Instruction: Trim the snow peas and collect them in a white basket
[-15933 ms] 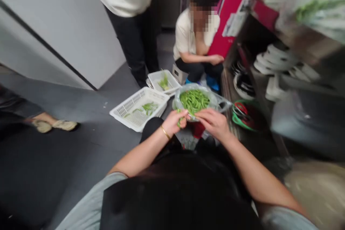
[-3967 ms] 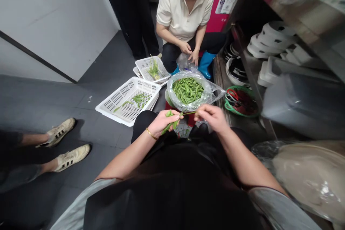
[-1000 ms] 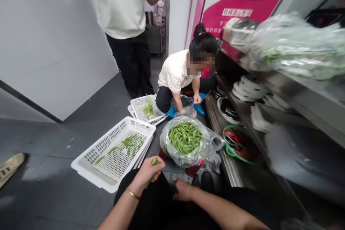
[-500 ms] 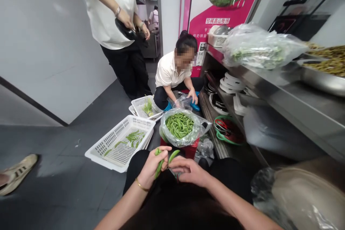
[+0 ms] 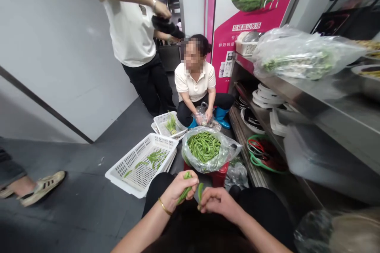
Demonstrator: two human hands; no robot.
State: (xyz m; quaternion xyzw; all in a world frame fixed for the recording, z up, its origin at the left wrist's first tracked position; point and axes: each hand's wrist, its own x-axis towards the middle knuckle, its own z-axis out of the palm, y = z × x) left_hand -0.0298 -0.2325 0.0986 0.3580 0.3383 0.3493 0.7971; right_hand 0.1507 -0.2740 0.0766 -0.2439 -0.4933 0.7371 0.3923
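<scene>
My left hand (image 5: 183, 188), with a gold bracelet at the wrist, is closed around a few green pea pods (image 5: 184, 190). Just to its right, my right hand (image 5: 216, 202) pinches a single pod (image 5: 200, 192) that points upward between the two hands. Beyond them a clear plastic bag (image 5: 232, 148), opened wide, holds a heap of green pods (image 5: 204, 146) on top of a red stool (image 5: 219, 176). Left of the bag, a white perforated basket (image 5: 118, 174) has some loose pods (image 5: 156, 157) on its bottom.
A person (image 5: 194, 81) in blue boots squats behind the bag, handling a plastic bag. Another person (image 5: 130, 35) stands at the back left. A smaller basket (image 5: 160, 123) holds green stalks. Metal shelves (image 5: 329, 104) line the right side; a shoe (image 5: 44, 188) stands at the left.
The view has shifted, so most things appear further right and lower. My right hand has turned its pod upright. The squatting person has raised their head, and the standing person's arms are higher.
</scene>
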